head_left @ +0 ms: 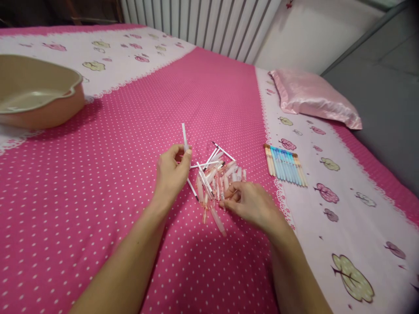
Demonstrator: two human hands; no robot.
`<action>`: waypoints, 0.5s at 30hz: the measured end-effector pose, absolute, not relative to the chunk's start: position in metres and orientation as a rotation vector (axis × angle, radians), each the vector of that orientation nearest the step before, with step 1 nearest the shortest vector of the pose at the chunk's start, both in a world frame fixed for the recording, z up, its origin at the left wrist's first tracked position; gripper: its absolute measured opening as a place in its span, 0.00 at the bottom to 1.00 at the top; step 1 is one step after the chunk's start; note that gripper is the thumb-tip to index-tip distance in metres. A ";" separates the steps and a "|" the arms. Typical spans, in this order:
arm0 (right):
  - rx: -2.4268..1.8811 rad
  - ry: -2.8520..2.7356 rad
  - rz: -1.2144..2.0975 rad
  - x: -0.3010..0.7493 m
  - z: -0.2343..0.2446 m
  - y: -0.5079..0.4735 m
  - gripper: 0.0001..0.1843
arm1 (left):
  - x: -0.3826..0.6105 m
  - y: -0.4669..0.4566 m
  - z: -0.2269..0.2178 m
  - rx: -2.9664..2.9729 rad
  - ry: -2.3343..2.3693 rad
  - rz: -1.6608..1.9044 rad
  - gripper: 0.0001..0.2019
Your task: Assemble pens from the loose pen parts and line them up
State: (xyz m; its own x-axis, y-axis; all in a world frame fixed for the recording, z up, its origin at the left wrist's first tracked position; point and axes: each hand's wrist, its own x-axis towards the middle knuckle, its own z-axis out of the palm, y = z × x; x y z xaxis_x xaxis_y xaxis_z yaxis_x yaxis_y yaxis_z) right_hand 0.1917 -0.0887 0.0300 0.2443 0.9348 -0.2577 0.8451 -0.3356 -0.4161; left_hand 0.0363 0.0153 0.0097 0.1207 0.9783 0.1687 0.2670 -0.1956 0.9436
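Note:
Upright in my left hand (173,168) is a whitish, translucent pen barrel (184,135), pinched between thumb and fingers. Below and to the right of that hand lies a loose pile of pen parts (212,179): clear and pinkish tubes, and thin white refills with dark tips. My right hand (247,200) is at the right side of this pile, its fingers curled in with the fingertips among the parts. Whatever is between those fingertips is too small to make out. One frosted tube (218,221) sticks out from the pile toward me.
A row of pens (286,165), blue in the middle with peach and brown at the ends, lies to the right. At the left stands a beige and orange basin (42,96). A pink pillow (314,96) rests at the back right on the dotted pink bedspread (131,131).

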 end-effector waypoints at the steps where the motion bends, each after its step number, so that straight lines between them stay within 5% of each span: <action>1: -2.363 -1.682 0.668 0.190 0.029 -0.088 0.08 | 0.036 0.015 0.010 1.608 1.240 1.124 0.11; 15: -2.460 -1.829 0.481 0.172 0.021 -0.089 0.15 | 0.038 0.016 0.007 1.611 1.196 1.129 0.12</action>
State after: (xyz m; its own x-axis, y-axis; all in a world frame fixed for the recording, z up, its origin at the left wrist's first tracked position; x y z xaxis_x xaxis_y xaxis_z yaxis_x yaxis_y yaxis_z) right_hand 0.1718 -0.0890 0.0210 0.2571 0.9403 -0.2229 0.9284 -0.3044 -0.2130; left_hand 0.0376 0.0161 0.0075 0.1483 0.9713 0.1858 0.2414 -0.2177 0.9457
